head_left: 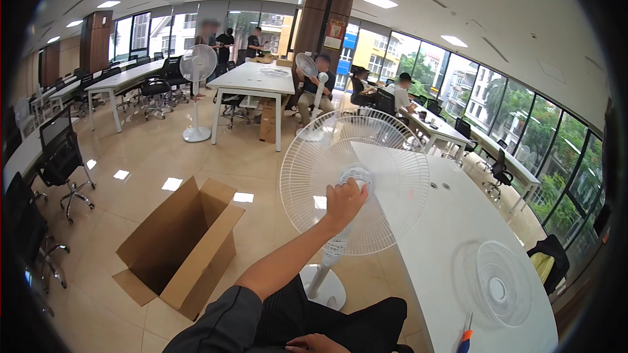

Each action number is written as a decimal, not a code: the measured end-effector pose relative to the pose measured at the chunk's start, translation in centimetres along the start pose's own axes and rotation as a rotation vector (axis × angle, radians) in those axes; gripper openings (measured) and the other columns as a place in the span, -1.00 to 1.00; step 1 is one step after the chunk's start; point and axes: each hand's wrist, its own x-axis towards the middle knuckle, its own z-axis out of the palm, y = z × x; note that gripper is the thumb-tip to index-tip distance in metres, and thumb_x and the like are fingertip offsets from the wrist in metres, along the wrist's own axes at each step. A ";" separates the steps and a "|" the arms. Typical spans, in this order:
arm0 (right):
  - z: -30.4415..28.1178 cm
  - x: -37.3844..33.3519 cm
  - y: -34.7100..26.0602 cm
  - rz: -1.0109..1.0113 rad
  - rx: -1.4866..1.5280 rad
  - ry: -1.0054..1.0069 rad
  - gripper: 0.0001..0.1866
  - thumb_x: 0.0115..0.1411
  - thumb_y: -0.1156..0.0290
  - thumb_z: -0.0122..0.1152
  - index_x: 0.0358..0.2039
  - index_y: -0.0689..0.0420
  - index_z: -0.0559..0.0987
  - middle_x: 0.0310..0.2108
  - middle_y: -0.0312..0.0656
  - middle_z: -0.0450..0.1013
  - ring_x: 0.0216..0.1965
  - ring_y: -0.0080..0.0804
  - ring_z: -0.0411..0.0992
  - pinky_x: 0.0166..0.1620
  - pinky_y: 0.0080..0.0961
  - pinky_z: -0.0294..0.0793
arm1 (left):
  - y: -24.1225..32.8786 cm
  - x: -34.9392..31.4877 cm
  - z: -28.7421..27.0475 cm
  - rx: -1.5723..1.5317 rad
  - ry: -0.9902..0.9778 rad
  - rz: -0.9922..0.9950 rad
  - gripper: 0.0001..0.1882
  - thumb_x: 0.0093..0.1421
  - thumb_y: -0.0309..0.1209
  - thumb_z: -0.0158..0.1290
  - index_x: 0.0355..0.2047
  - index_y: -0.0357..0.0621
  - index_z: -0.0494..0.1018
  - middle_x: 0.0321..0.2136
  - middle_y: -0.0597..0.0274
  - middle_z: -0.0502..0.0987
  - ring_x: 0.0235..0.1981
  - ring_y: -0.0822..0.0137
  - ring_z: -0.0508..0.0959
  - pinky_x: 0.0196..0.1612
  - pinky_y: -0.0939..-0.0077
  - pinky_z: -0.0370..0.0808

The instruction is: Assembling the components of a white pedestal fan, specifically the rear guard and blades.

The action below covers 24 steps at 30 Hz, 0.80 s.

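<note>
Left-hand grip (347, 207) is holding narrow, fingers curling over the hub (364, 176) of a white pedestal fan (335, 243), probably because the centre is giving firmer purchase than the thin wire guard (400, 206) spreading around it. Below, the right hand (317, 344) is resting low at the lap, partly cut off; whether it is holding anything, I cannot tell. Just beyond the knees, the fan is standing upright on its round base (333, 291), presumably keeping its head within arm's reach. Rightward, an orange-and-blue-handled tool (466, 338) and a loose round guard (500, 287) are lying on the white worktop (428, 248), seemingly placed handy. Leftward, an uncovered cardboard box (203, 268) is standing on the floor (91, 255). Farther off, another fan (197, 65) is standing upright, and a seated person (322, 85) is sitting behind a smaller-looking one (305, 64).
</note>
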 end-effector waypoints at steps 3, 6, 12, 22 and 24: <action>0.1 0.0 0.2 0.025 0.034 -0.010 -0.64 0.26 0.18 0.19 -0.19 0.26 0.64 -0.22 0.07 0.57 -0.19 -0.01 0.55 -0.11 -0.27 0.52 | 0.0 0.1 0.0 0.008 -0.057 -0.014 -0.64 0.11 -0.09 0.15 -0.62 -0.04 0.37 -0.83 0.28 0.42 -0.81 0.27 0.45 -0.56 0.27 0.32; 0.1 0.1 0.4 -0.046 0.039 0.033 -0.65 0.26 0.20 0.19 -0.20 0.27 0.64 -0.23 0.06 0.57 -0.19 0.01 0.55 -0.12 -0.26 0.52 | 0.1 0.6 0.0 -0.048 -0.102 -0.010 -0.66 0.13 -0.11 0.13 -0.62 -0.04 0.39 -0.83 0.25 0.44 -0.82 0.26 0.44 -0.55 0.23 0.32; 0.6 0.1 1.1 -0.018 0.074 0.075 -0.66 0.26 0.21 0.17 -0.21 0.28 0.64 -0.21 0.07 0.56 -0.15 0.04 0.53 -0.11 -0.23 0.52 | -0.2 1.3 -0.4 -0.054 -0.201 0.061 -0.65 0.19 -0.20 0.05 -0.70 -0.03 0.44 -0.81 0.27 0.45 -0.82 0.27 0.44 -0.57 0.19 0.28; 1.0 1.0 4.1 -0.023 0.070 -0.021 -0.57 0.30 0.07 0.13 -0.07 0.18 0.63 -0.31 0.02 0.60 -0.36 -0.15 0.58 -0.21 -0.41 0.53 | -0.5 1.5 0.2 -0.040 -0.185 0.086 -0.55 0.23 -0.24 0.00 -0.81 -0.01 0.45 -0.82 0.20 0.47 -0.80 0.22 0.48 -0.61 0.14 0.29; 1.0 0.9 4.3 -0.010 0.081 -0.020 -0.58 0.30 0.08 0.13 -0.08 0.18 0.63 -0.31 0.02 0.60 -0.36 -0.16 0.58 -0.22 -0.42 0.53 | -0.5 1.5 0.2 -0.032 -0.195 0.076 -0.55 0.24 -0.23 0.00 -0.80 -0.03 0.48 -0.81 0.18 0.48 -0.79 0.21 0.49 -0.61 0.13 0.31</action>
